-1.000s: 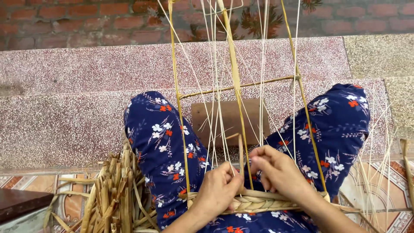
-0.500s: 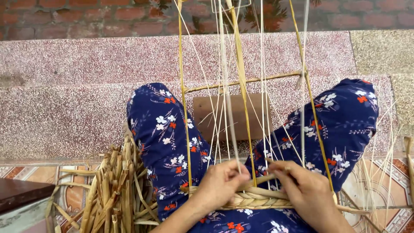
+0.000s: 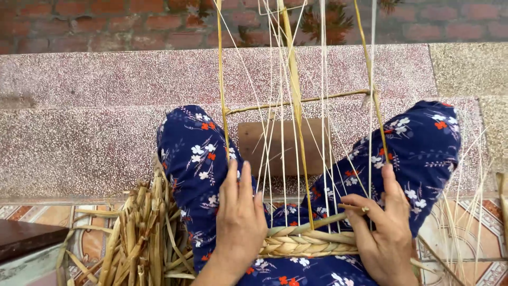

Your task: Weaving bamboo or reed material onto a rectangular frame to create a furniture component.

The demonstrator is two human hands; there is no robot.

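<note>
1. At the bottom centre of the frame, the left hand (image 3: 241, 222) is lying flat and open, fingers stretched upward, pressing against the left end of the braided band of pale dried straw (image 3: 304, 242) that is running across the lap.
2. Just to its right, the right hand (image 3: 383, 238) is pinching a thin tan straw strand (image 3: 338, 214) between thumb and fingertips, the strand angling down toward the top edge of the braid.
3. Both hands are working over knees in dark blue trousers with white and red flowers (image 3: 196, 159), spread wide to the left and right.
4. In the lower left, a loose bundle of dried flat straw leaves (image 3: 140, 233) is leaning against the left leg.
5. Rising from the braid through the middle of the frame, many thin pale upright strands (image 3: 323, 106) are stretching toward the top edge, inside a frame of yellow-green stalks (image 3: 221, 79).
6. Between the knees, a brown wooden board (image 3: 254, 148) is standing behind the strands.
7. Farther up, speckled pink stone steps (image 3: 106, 79) are giving way to a red brick wall (image 3: 79, 21).
</note>
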